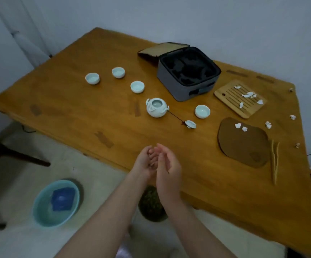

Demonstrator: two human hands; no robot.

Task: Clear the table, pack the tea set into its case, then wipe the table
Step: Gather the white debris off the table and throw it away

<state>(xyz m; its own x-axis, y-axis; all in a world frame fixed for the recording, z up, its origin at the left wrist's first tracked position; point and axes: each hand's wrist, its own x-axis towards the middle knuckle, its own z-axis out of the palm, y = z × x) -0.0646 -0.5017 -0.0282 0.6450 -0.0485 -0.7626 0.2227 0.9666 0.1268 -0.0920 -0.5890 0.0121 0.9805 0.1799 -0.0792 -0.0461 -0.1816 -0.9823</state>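
Near table (76, 112) edge: left grip (144, 161) cupped, contents unclear; right grip (166, 164) loose; teapot (156, 108) beyond.

Left hand (141, 162) is half hidden behind right hand (167, 170).

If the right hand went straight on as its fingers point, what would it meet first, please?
The right hand would likely meet the teapot first; depth is unclear.
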